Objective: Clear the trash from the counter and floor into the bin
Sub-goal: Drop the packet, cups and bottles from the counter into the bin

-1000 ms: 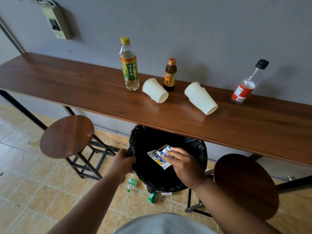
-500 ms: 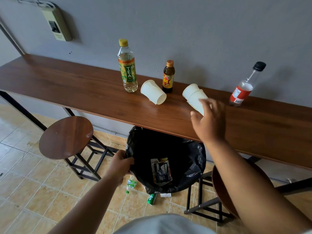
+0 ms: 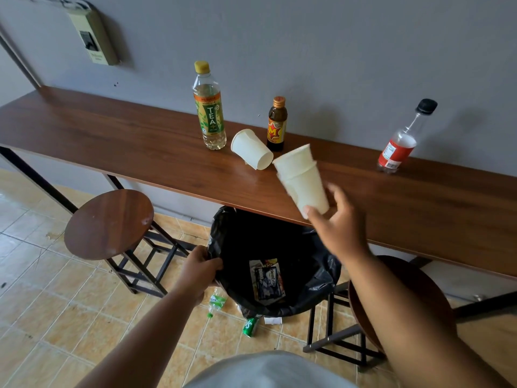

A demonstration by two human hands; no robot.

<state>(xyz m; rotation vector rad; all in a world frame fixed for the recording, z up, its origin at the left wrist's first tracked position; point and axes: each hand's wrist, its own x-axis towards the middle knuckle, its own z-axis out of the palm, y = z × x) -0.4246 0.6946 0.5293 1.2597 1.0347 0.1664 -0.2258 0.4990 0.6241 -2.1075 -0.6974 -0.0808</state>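
Right hand (image 3: 340,231) around stacked cups' (image 3: 303,179) hidden base

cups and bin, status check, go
Right hand holds stacked cups above the counter. Left hand grips the bin rim. One cup, three bottles on the counter. Drop path clear.

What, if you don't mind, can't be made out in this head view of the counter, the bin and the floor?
- Head view: the nested paper cups in the right hand hide their own count.
- The bin bag held by the left hand covers part of the floor litter: the green can and small plastic bottle show only partly.
- The wall box print is too small to read.
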